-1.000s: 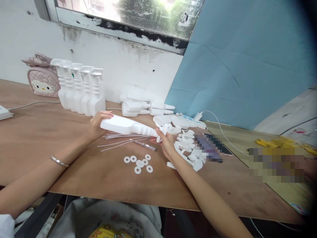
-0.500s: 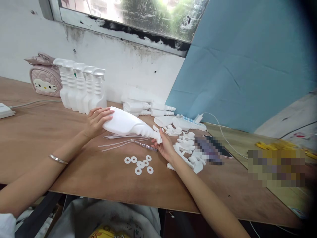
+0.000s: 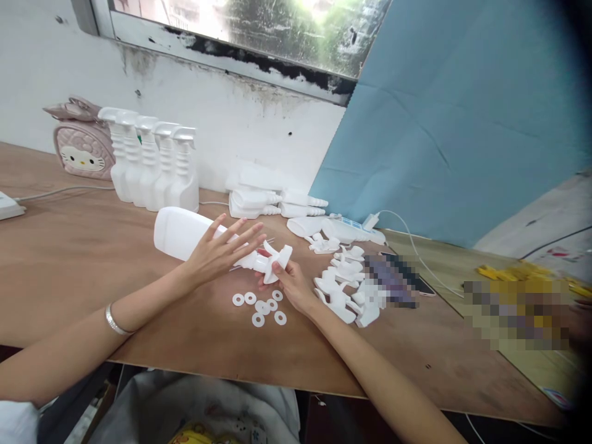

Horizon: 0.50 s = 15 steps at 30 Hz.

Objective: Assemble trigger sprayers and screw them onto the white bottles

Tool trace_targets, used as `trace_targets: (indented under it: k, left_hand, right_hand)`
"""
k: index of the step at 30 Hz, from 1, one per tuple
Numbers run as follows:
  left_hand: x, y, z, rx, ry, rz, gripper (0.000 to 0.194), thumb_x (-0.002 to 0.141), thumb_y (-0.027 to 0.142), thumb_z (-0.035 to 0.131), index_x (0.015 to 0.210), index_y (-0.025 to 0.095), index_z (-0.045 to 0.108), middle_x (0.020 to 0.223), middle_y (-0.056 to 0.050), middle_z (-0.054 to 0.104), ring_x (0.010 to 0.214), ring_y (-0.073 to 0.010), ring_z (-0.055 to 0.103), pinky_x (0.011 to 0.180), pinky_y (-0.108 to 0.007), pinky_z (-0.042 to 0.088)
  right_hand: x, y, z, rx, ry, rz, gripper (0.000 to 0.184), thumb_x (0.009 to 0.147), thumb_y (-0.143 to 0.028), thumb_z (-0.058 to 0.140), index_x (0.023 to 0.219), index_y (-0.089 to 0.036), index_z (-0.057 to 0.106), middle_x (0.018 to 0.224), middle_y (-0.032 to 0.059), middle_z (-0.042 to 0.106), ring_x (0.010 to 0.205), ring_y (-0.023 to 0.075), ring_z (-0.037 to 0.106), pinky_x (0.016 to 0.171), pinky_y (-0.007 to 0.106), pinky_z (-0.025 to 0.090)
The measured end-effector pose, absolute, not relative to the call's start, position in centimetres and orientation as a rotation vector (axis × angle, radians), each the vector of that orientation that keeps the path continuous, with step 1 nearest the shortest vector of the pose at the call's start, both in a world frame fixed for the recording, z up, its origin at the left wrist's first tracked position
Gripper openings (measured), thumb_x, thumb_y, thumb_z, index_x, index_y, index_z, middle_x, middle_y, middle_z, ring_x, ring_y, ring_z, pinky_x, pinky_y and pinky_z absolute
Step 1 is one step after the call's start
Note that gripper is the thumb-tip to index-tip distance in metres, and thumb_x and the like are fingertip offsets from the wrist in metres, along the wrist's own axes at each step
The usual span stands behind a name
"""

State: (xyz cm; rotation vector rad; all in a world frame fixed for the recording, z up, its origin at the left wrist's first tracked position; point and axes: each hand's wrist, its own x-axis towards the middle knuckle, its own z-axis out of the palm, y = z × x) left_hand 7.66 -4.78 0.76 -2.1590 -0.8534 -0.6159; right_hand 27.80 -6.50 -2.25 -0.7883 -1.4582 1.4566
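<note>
A white spray bottle (image 3: 178, 233) lies tilted above the table, its base toward the left and its neck toward the right. My left hand (image 3: 217, 251) rests across the bottle's ribbed part, fingers stretched out and apart. At the neck end, my right hand (image 3: 293, 282) grips the white trigger sprayer (image 3: 280, 256) between thumb and fingers. How far the sprayer sits on the neck is partly covered by fingers. Just below the hands lie several flat white washers (image 3: 258, 319). Thin tubes behind the bottle are mostly hidden.
Several sprayer-topped bottles (image 3: 185, 179) stand at the back left beside a pink bag (image 3: 83, 148). Bottles without sprayers (image 3: 252, 200) lie along the wall. Loose trigger sprayers (image 3: 337, 296) are piled right of my right hand, near a phone (image 3: 411, 274) and a cable.
The bottle and sprayer have moved left and toward me. My left hand has shifted from the bottle's base to its ribbed part, fingers now spread. The screwdriver has become hidden.
</note>
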Motion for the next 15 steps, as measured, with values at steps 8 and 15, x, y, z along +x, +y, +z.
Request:
trace_targets:
  k: [8, 15]
  left_hand:
    - [7.64, -4.84, 0.52, -2.163, -0.819, -0.703, 0.050, 0.085, 0.018, 0.042, 0.128, 0.039, 0.030, 0.132, -0.004, 0.039, 0.103, -0.0229, 0.049, 0.089, -0.048, 0.029]
    - [6.71, -4.07, 0.45, -2.227, -0.824, -0.874, 0.041, 0.081, 0.023, 0.048, 0.121, 0.030, 0.041, 0.111, -0.007, 0.055, 0.094, -0.0219, 0.053, 0.088, -0.045, 0.030]
  right_hand:
    - [27.72, -6.68, -2.48, -0.815, -1.529, 1.436, 0.052, 0.064, -0.048, 0.063, 0.106, -0.018, 0.055, 0.082, 0.0039, 0.064, 0.064, 0.0169, 0.062, 0.055, 0.028, 0.051]
    - [27.52, -6.92, -2.91, -0.713, -1.589, 1.553, 0.066, 0.058, -0.053, 0.064, 0.113, -0.021, 0.045, 0.085, 0.0042, 0.064, 0.062, 0.0145, 0.061, 0.057, 0.026, 0.049]
